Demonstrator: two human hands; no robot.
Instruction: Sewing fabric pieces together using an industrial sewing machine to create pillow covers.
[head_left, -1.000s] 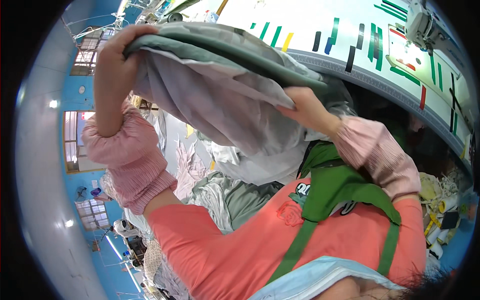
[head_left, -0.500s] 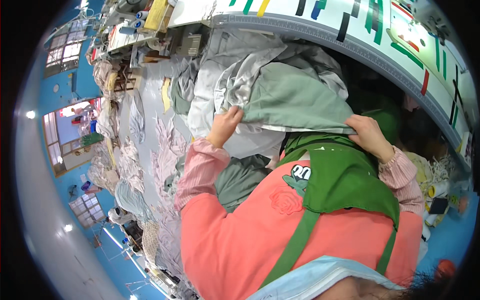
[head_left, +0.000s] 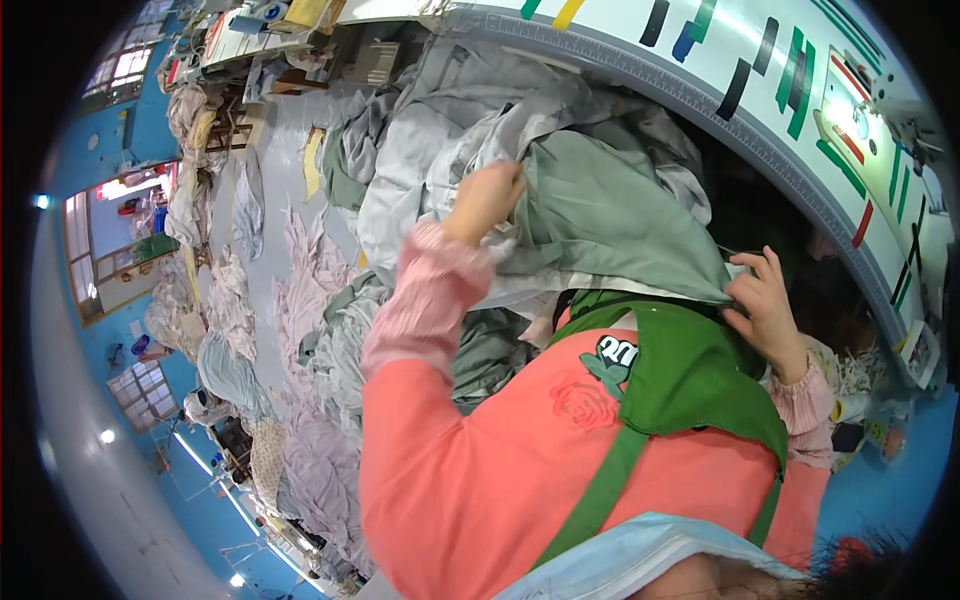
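A large grey-green cloth with a pale underside drapes across my lap, below the table edge. My left hand is closed in a fist on its left side, gripping a fold. At the cloth's right corner is my right hand. Its thumb and a finger pinch the corner while the other fingers stand raised and apart. Pale grey and whitish fabric bunches behind and left of the green cloth. A green apron lies beneath the cloth's near edge.
A white table with a ruler strip along its curved edge and coloured tape strips stands ahead. A lit machine sits at its right. Grey-green cloth and pinkish cloth lie in heaps at left. Scraps lie at right.
My left hand has moved up and right, drawing the cloth's left side into a bunch. The right hand's upper fingers have lifted and spread at the corner. The whole view has shifted slightly.
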